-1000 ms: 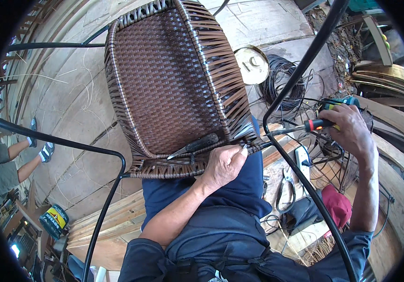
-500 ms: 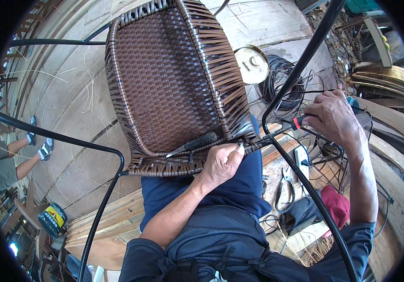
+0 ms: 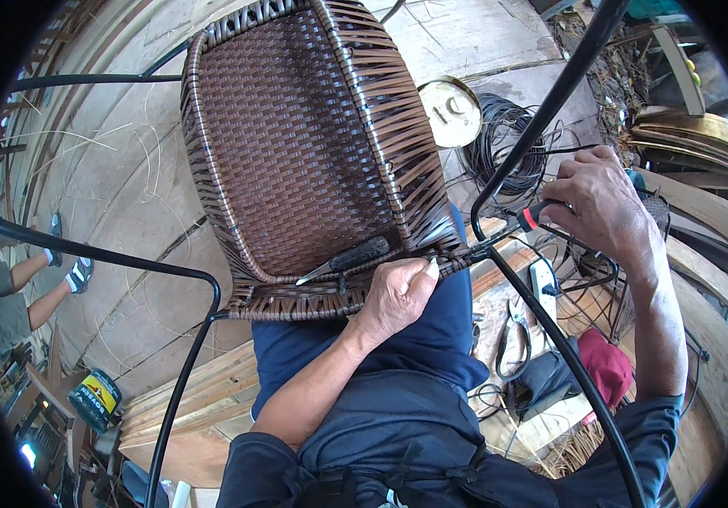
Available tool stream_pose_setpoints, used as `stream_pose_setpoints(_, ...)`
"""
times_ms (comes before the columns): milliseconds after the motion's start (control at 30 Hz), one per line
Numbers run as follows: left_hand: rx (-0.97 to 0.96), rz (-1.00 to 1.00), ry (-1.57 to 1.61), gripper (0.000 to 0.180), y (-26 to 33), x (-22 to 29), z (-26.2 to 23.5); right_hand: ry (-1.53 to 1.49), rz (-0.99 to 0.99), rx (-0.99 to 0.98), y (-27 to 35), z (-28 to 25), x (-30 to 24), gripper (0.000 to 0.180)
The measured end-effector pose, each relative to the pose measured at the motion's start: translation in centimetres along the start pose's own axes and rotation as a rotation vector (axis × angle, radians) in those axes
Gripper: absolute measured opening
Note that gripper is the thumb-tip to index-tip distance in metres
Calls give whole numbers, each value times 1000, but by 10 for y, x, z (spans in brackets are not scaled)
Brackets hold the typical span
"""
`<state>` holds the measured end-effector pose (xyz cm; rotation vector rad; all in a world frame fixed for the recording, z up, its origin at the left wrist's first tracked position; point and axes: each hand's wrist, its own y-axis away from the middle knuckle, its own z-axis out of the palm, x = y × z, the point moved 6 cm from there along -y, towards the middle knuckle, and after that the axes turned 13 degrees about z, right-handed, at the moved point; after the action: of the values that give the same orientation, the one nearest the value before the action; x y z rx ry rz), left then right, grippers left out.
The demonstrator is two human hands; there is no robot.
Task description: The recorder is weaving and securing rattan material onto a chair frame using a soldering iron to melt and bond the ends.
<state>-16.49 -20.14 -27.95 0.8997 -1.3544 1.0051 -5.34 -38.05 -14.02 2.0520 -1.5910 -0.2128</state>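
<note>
A brown woven chair seat (image 3: 287, 144) in a black metal frame (image 3: 118, 258) lies tilted across my lap. My left hand (image 3: 396, 296) is closed on its near woven edge, thumb on top, close to the right-hand frame joint. My right hand (image 3: 597, 203) is closed round the black and red handle of a screwdriver (image 3: 529, 218). Its shaft points left at that joint; the tip is too small to make out. A dark thin strand (image 3: 563, 151) runs left from beside the right hand's knuckles. A knife (image 3: 347, 258) with a dark handle rests on the seat's near part.
Beyond the seat stand a round tin (image 3: 450, 112) and a coil of dark wire (image 3: 508, 140). At the right lie scissors-like cutters (image 3: 514, 339), a white power strip (image 3: 542, 284) and a red cloth (image 3: 605, 368). A paint bucket (image 3: 95, 398) and another person's legs (image 3: 42, 288) are at the left.
My right hand has shifted slightly left and up with the screwdriver. The seat has moved a little to the left in view. My left hand keeps its hold.
</note>
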Motion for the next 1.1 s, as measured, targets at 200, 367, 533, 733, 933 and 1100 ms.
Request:
stream_pose_setpoints(200,1,16,2,33,-1,1,-1,16,-34,25,-3,2,-2,21)
stream_pose_setpoints(367,8,34,-4,32,-1,2,-1,-23,-55,-9,-5,5,2,22)
stream_pose_setpoints(533,-6,14,1,32,-1,3,-1,-32,-66,-17,-5,7,4,21)
stream_pose_setpoints(733,-7,21,-2,32,0,0,1,-47,-48,-23,-3,11,6,20)
stream_pose_setpoints(933,-5,15,-18,32,0,1,-1,-48,-54,-3,-3,11,5,20)
stream_pose_setpoints(1100,-7,57,-33,30,-1,3,-2,-77,-77,25,-2,11,6,20)
